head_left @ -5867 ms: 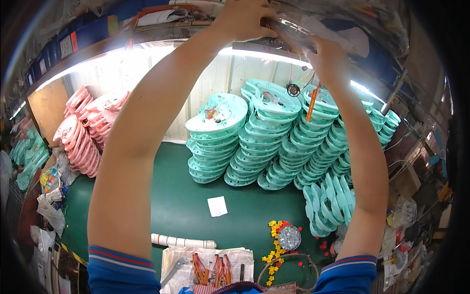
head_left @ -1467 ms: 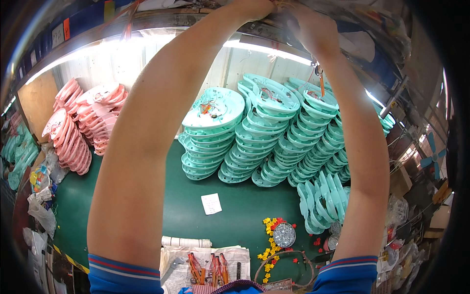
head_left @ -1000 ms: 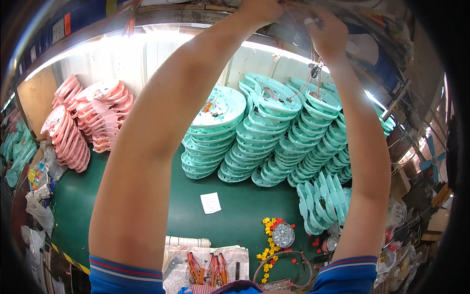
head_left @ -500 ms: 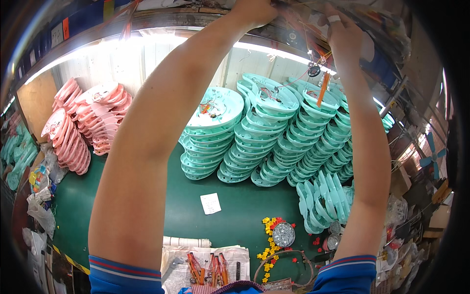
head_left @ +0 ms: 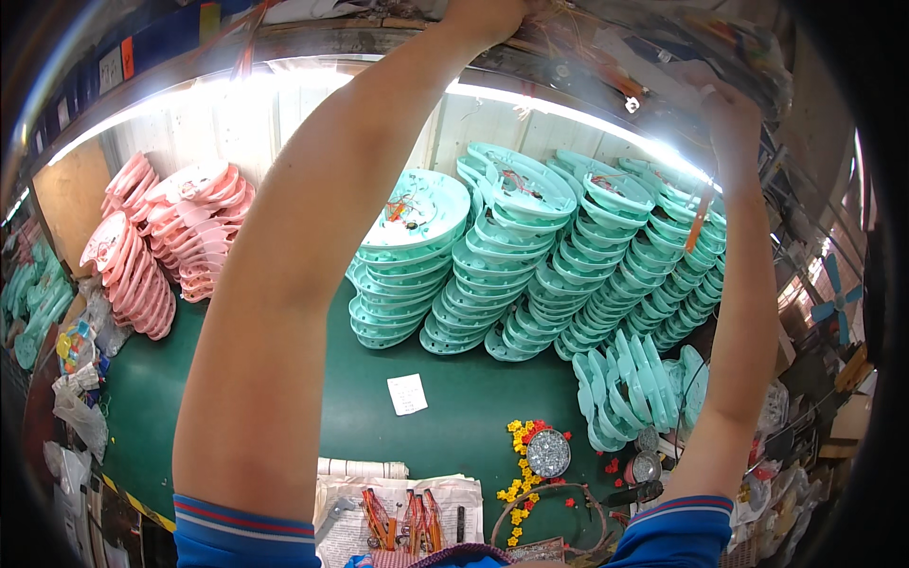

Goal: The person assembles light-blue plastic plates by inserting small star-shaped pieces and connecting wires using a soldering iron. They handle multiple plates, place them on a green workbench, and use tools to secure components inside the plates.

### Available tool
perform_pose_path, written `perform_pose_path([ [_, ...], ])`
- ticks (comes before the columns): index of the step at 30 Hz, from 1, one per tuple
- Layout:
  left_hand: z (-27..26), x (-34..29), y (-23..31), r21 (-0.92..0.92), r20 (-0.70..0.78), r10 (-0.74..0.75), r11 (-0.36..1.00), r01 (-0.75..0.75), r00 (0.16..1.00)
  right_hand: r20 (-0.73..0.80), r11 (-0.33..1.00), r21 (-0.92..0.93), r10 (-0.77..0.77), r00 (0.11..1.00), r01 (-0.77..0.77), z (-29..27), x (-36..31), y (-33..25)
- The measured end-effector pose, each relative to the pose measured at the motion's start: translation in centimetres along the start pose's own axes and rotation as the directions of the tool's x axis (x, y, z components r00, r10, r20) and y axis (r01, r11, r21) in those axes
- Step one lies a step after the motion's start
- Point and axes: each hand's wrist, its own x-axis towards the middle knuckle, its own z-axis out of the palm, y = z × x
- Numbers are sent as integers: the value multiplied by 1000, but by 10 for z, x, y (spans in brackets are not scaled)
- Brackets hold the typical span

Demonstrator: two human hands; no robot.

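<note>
While both arms reach up over the green bench [head_left: 237,379], the open room lies low in the middle: a bare stretch of green runs from the pink stacks [head_left: 161,246] across to the small white paper slip [head_left: 407,393], hemmed at the near edge by a striped border and a spread of paper with orange-handled tools [head_left: 398,516]. At the far left edge lie more teal parts and crumpled bags [head_left: 76,417], crowding that side. The pink shells stand in roughly three leaning stacks; their single pieces cannot be counted.

The left hand [head_left: 488,14] is up at the overhead shelf [head_left: 284,43], above the light strip; its fingers run out of the top of the view, so whether they are closed on anything cannot be told. Behind the left forearm, teal shells [head_left: 530,275] rise in about five or six slanting stacks along the back wall, filling the far side of the bench. In front of them sits a round silver disc [head_left: 547,452] among scattered yellow and red beads [head_left: 519,464].

The right hand [head_left: 734,118] is raised at the clear plastic bags [head_left: 682,47] hanging from the shelf, fingers bent against the plastic, though a firm hold cannot be made out. An orange strip [head_left: 699,218] dangles beneath that hand. Lower right, upright teal shells [head_left: 630,379] and boxes block the bench's edge
</note>
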Motion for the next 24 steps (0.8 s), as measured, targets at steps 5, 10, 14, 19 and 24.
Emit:
perform_pose_path([
  [5, -28, 7, 11, 15, 132, 105, 994, -108, 986, -263, 969, 236, 137, 955, -74, 26, 1, -35],
  [10, -31, 8, 13, 101, 289, -83, 993, 56, 954, -248, 927, 375, 75, 966, 24, 60, 3, -60],
  [14, -24, 4, 16, -324, 292, -118, 921, 214, 949, 79, 978, 204, -69, 994, 52, 96, 12, -63],
  [19, -33, 3, 20, -240, 365, -183, 929, 282, 913, 50, 973, -209, -94, 994, 103, 122, -1, -85],
  [24, -29, 5, 7, -472, 364, -33, 855, 215, 931, 5, 972, -219, -85, 996, 84, 131, -1, -86],
])
